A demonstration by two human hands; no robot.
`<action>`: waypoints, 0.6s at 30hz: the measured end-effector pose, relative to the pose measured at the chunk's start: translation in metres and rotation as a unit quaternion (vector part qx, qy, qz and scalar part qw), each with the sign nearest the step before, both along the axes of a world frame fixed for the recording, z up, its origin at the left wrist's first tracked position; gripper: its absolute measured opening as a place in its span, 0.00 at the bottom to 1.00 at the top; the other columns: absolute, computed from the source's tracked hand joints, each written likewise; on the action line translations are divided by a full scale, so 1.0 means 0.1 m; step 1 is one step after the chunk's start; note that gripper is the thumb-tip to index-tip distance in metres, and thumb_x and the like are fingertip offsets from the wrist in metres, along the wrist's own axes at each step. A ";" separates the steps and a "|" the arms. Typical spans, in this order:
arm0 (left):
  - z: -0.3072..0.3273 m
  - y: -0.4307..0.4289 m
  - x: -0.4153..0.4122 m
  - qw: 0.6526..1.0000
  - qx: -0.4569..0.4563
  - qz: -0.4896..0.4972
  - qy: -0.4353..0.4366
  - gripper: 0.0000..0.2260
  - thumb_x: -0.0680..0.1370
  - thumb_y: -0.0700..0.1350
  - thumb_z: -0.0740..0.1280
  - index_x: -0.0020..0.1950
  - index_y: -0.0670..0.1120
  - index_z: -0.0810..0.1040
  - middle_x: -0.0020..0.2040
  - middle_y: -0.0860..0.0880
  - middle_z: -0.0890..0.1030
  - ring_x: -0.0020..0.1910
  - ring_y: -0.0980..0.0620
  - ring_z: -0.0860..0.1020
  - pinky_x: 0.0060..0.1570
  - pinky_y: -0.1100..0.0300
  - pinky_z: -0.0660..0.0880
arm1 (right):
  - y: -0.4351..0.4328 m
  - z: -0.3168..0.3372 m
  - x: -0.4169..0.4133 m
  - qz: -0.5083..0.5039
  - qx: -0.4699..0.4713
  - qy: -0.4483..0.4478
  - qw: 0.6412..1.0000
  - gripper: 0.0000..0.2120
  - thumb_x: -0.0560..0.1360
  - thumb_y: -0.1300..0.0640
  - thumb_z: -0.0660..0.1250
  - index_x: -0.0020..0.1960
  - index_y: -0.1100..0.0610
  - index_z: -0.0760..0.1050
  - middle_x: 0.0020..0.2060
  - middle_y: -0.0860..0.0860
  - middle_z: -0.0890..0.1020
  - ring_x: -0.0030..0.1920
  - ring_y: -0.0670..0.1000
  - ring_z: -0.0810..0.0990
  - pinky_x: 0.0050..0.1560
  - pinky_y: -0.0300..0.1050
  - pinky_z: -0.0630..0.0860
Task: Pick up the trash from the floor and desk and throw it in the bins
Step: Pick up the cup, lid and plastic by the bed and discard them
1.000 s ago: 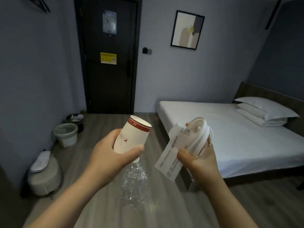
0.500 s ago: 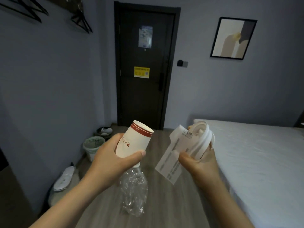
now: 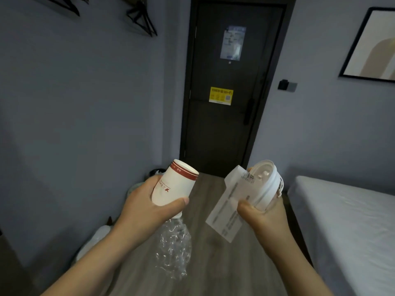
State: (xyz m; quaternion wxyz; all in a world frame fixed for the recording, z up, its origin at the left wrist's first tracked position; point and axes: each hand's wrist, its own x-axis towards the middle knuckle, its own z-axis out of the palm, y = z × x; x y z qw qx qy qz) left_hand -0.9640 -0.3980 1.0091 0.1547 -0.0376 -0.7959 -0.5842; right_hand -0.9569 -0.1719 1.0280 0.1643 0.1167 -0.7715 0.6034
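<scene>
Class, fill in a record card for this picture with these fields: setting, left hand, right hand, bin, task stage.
Setting: room with a dark door, a wooden floor and a bed at the right.
Left hand: the left hand grips a paper cup with a red band; a crushed clear bottle hangs below it.
Right hand: the right hand holds a white plastic lid, thumb pinching a printed receipt against it.
Bin: a dark bin shows just above the left hand, largely hidden.
Task stage: trash in both hands, not yet in a bin.
</scene>
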 end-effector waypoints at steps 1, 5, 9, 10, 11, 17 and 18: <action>-0.03 -0.07 -0.22 1.000 0.002 0.004 0.000 0.14 0.62 0.52 0.78 0.44 0.56 0.78 0.42 0.62 0.82 0.39 0.65 0.80 0.29 0.74 0.72 | -0.06 -0.01 -0.23 0.002 0.001 -0.002 1.000 0.29 0.61 0.56 0.67 0.62 0.58 0.68 0.48 0.53 0.78 0.47 0.50 0.81 0.37 0.37 0.79; -0.05 -0.41 -1.08 0.999 0.015 0.026 -0.021 0.18 0.60 0.56 0.74 0.48 0.56 0.77 0.44 0.63 0.81 0.41 0.64 0.80 0.30 0.70 0.74 | -0.34 0.00 -1.15 0.018 0.019 -0.011 1.000 0.28 0.62 0.56 0.68 0.61 0.58 0.68 0.47 0.53 0.78 0.46 0.50 0.81 0.37 0.37 0.79; -0.06 -0.78 -1.87 0.998 0.002 0.061 -0.036 0.19 0.59 0.57 0.73 0.48 0.55 0.78 0.41 0.57 0.82 0.40 0.65 0.79 0.31 0.71 0.72 | -0.66 -0.02 -2.01 0.027 0.029 -0.020 0.999 0.22 0.69 0.64 0.71 0.61 0.56 0.69 0.45 0.51 0.79 0.45 0.47 0.82 0.36 0.38 0.80; -0.09 -0.86 -2.05 0.997 0.001 0.068 -0.040 0.20 0.59 0.58 0.73 0.47 0.54 0.78 0.41 0.57 0.82 0.39 0.65 0.79 0.31 0.71 0.72 | -0.73 -0.05 -2.22 0.034 0.027 -0.025 0.999 0.22 0.70 0.67 0.70 0.61 0.55 0.69 0.45 0.50 0.79 0.46 0.46 0.82 0.35 0.37 0.79; -0.12 -0.93 -2.22 0.996 0.005 0.074 -0.047 0.20 0.58 0.58 0.73 0.47 0.54 0.78 0.41 0.57 0.83 0.39 0.65 0.79 0.31 0.71 0.72 | -0.81 -0.08 -2.41 0.043 0.026 -0.031 0.998 0.21 0.71 0.68 0.69 0.60 0.54 0.69 0.45 0.50 0.79 0.46 0.45 0.82 0.35 0.37 0.79; -0.29 -1.33 -3.09 0.995 0.032 0.074 -0.066 0.19 0.58 0.59 0.74 0.48 0.60 0.78 0.44 0.58 0.84 0.42 0.59 0.83 0.42 0.55 0.80 | -1.21 -0.23 -3.48 0.050 0.018 -0.067 0.996 0.25 0.69 0.70 0.69 0.58 0.48 0.68 0.43 0.51 0.79 0.44 0.49 0.82 0.34 0.43 0.81; -0.32 -1.40 -3.26 0.995 0.028 0.077 -0.066 0.19 0.59 0.58 0.74 0.48 0.62 0.78 0.44 0.59 0.84 0.43 0.59 0.83 0.44 0.52 0.80 | -1.26 -0.25 -3.67 0.052 0.016 -0.068 0.996 0.25 0.69 0.71 0.69 0.58 0.49 0.68 0.43 0.52 0.79 0.44 0.52 0.82 0.35 0.46 0.82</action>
